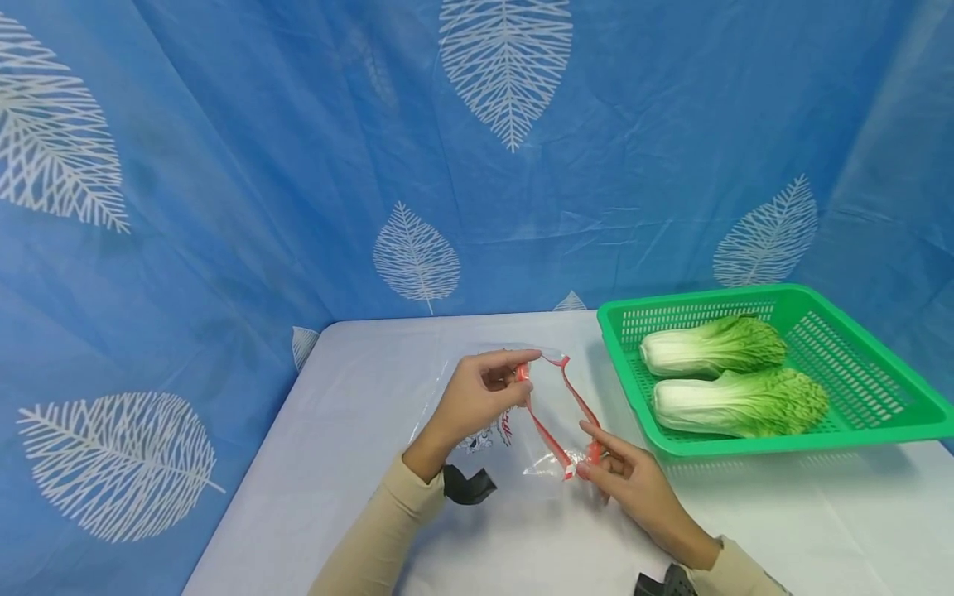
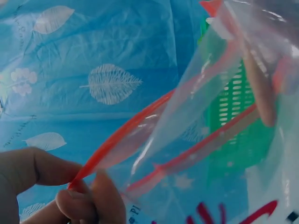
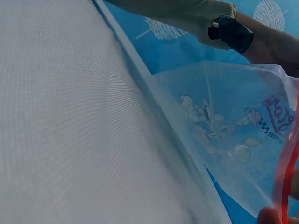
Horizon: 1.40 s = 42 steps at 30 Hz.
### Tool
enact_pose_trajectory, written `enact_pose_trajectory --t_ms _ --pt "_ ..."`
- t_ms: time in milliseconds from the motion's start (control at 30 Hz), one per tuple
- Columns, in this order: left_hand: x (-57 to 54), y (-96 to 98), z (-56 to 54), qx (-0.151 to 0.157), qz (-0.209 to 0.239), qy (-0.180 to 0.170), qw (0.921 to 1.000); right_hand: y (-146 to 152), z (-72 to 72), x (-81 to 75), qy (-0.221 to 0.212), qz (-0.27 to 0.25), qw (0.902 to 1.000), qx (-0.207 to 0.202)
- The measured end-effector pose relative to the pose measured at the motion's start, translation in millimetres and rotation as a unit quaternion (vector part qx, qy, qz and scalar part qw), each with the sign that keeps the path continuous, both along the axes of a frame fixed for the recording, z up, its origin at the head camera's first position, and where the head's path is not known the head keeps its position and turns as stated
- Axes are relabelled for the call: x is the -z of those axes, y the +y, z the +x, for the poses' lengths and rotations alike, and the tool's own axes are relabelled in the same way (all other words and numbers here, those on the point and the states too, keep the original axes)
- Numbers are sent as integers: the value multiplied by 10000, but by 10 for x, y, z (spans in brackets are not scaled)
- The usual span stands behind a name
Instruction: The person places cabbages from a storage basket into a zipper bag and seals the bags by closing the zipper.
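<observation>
Between my two hands a clear plastic zip bag (image 3: 219, 116) with a red-edged mouth is spread wide. My left hand (image 1: 484, 393) pinches the red strip (image 2: 126, 126) at one side of the mouth. At the opposite side my right hand (image 1: 626, 476) pinches the red edge near a corner; only its fingertips (image 3: 268, 215) show in the right wrist view. Printed drawings and red lettering (image 2: 233, 215) mark the bag's front. Its body extends leftward behind my left hand in the head view.
A green plastic basket (image 1: 622, 372) stands to the right on the white table (image 1: 358, 397). Two napa cabbages, one behind (image 1: 711, 345) and one in front (image 1: 738, 403), lie inside it. A blue leaf-patterned sheet (image 1: 298, 165) hangs behind the table.
</observation>
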State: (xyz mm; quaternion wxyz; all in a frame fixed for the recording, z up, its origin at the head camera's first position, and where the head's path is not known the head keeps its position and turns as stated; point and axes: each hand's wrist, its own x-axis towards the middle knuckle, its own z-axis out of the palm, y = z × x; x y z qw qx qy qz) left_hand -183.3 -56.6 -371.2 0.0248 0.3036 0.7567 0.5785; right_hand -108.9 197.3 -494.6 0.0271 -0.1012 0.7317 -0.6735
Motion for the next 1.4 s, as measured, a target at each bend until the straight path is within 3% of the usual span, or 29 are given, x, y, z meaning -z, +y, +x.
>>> enact_pose_trajectory --t_ms 167,300,467,600,867,1033,1400 --pt "-84 -104 6 336 -251 -314 9986 21 -24 8 -397 -102 9992 30" --pt "-95 -149 -13 480 -309 -378 9977 44 -42 23 -443 -236 9987 -130" --pt "29 -164 -118 427 -35 -689 9967 49 -35 27 -622 -413 9968 -285" --pt "137 -187 -192 201 163 -1006 9946 55 -26 27 -750 -580 9948 -385" --pt "176 -169 -228 -166 -97 -827 9964 96 -59 74 -141 -921 9852 -1437" --pt "177 -175 -232 -263 -99 -884 9957 106 -70 83 -156 -979 9841 -1476" --pt "184 -188 -238 -136 -71 -894 9959 106 -64 75 -155 -853 9860 -1421"
